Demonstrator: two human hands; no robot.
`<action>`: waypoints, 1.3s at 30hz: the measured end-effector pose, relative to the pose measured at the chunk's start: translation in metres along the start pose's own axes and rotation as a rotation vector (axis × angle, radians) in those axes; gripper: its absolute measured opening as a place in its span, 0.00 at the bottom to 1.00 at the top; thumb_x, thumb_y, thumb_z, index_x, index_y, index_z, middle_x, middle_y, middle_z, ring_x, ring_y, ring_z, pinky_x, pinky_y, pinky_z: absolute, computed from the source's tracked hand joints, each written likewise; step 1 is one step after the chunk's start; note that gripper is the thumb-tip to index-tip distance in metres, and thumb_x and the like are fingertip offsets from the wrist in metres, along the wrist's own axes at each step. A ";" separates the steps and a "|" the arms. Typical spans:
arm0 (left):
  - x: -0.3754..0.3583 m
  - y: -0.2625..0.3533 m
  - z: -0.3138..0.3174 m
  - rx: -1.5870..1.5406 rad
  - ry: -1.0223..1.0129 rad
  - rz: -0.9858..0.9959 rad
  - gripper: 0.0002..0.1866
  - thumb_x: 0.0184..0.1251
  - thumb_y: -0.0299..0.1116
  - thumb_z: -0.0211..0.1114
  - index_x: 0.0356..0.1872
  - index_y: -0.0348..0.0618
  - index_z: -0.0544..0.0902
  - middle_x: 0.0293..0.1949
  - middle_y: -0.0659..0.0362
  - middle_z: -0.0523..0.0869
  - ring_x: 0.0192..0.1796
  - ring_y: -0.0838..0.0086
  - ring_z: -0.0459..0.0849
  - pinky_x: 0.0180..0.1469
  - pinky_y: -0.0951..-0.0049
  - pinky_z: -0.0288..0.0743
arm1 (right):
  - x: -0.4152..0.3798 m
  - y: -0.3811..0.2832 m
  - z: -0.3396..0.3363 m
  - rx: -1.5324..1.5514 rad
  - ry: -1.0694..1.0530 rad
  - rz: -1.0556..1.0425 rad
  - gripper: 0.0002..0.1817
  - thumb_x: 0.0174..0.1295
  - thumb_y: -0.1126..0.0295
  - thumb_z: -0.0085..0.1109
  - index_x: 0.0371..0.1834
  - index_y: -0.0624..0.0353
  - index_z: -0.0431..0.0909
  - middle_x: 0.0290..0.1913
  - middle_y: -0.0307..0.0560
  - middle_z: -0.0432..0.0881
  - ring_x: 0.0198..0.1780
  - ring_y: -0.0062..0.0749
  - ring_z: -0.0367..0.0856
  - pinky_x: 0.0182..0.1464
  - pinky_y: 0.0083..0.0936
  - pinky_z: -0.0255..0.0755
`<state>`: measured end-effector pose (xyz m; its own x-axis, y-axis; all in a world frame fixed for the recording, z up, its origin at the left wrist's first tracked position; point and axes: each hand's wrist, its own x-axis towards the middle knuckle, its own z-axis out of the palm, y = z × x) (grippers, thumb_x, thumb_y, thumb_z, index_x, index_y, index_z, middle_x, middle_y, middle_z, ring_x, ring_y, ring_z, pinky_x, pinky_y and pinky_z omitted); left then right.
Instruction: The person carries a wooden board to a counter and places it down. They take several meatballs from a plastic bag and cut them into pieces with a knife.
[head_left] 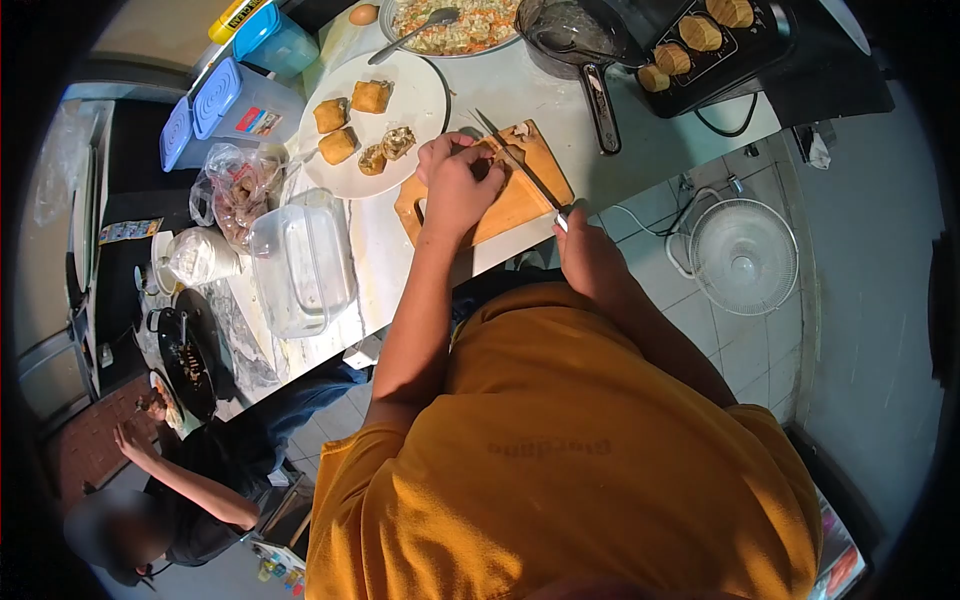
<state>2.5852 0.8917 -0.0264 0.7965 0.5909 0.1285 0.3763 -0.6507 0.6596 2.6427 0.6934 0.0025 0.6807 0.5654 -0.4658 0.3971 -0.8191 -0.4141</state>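
On a wooden cutting board [548, 172], my left hand [462, 185] rests with its fingers bent together over a small brown piece of food [507, 163], partly hidden beneath them. My right hand [592, 250] is wrapped round the handle of a knife [535, 178], whose blade lies slantwise across the board beside the food. A small pale bit [522, 130] sits near the board's far edge. Left of the board, a white plate [318, 98] holds several golden fried cubes [371, 97] and filled, opened pieces [398, 142].
A tray of rice mix [470, 35], a pan [575, 35] with its handle toward me, and a black grill [740, 60] with round slices stand behind. At left are a clear container [300, 270] and plastic bags [245, 190]. Another person [180, 500] is at lower left.
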 end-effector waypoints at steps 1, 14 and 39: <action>-0.001 0.001 -0.001 -0.003 -0.002 -0.005 0.13 0.53 0.40 0.73 0.38 0.46 0.90 0.50 0.56 0.79 0.59 0.57 0.69 0.63 0.59 0.61 | 0.000 0.001 0.002 -0.002 -0.003 0.001 0.17 0.74 0.60 0.49 0.45 0.66 0.65 0.33 0.68 0.83 0.38 0.65 0.84 0.41 0.53 0.78; -0.004 0.000 -0.012 -0.037 0.081 -0.048 0.11 0.58 0.39 0.72 0.38 0.46 0.90 0.50 0.55 0.81 0.58 0.58 0.72 0.63 0.59 0.63 | -0.006 0.022 0.009 -0.025 0.044 -0.115 0.15 0.74 0.60 0.49 0.46 0.62 0.63 0.27 0.64 0.82 0.32 0.64 0.82 0.34 0.55 0.75; -0.041 -0.002 -0.039 0.093 -0.141 -0.036 0.20 0.47 0.44 0.77 0.40 0.46 0.85 0.51 0.55 0.77 0.58 0.57 0.68 0.61 0.57 0.59 | -0.005 0.014 -0.012 -0.065 0.102 -0.081 0.16 0.73 0.57 0.50 0.44 0.60 0.67 0.25 0.61 0.82 0.32 0.60 0.84 0.35 0.52 0.78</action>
<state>2.5333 0.8881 -0.0039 0.8376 0.5462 -0.0035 0.4429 -0.6755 0.5895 2.6518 0.6778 0.0084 0.7024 0.6199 -0.3499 0.4898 -0.7776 -0.3943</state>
